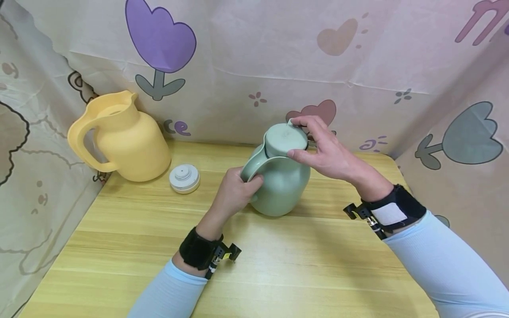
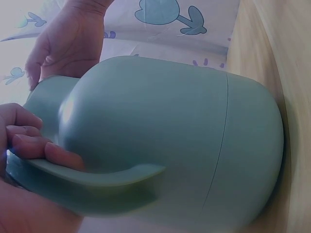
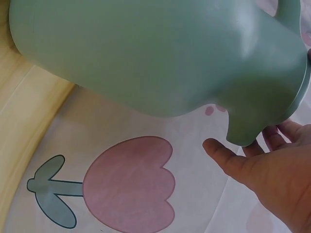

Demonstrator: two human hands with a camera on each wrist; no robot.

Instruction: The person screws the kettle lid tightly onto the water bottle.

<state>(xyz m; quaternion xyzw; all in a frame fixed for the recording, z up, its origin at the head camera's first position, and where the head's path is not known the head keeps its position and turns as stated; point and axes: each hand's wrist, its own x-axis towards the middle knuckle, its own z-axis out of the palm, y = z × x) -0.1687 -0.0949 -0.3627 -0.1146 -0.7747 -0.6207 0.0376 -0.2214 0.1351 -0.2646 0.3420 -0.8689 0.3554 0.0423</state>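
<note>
A pale green vacuum jug (image 1: 280, 190) stands on the wooden table, its body filling much of both wrist views. My left hand (image 1: 237, 190) grips the loop handle (image 2: 121, 177), fingers wrapped round it. At the mouth sits a round green lid (image 1: 285, 138) with a small tab at its far edge. My right hand (image 1: 328, 152) holds this lid from the right, index fingertip by the tab and thumb at the near edge. In the right wrist view, the right-hand fingers (image 3: 228, 158) lie close to the jug's spout (image 3: 245, 128), and the lid is mostly hidden.
On the left of the table stands a yellow jug (image 1: 139, 141) with its handle toward the near left. Between the jugs lies a round white stopper (image 1: 184, 178). A printed cloth (image 1: 238, 53) hangs right behind the table's back edge and along both sides.
</note>
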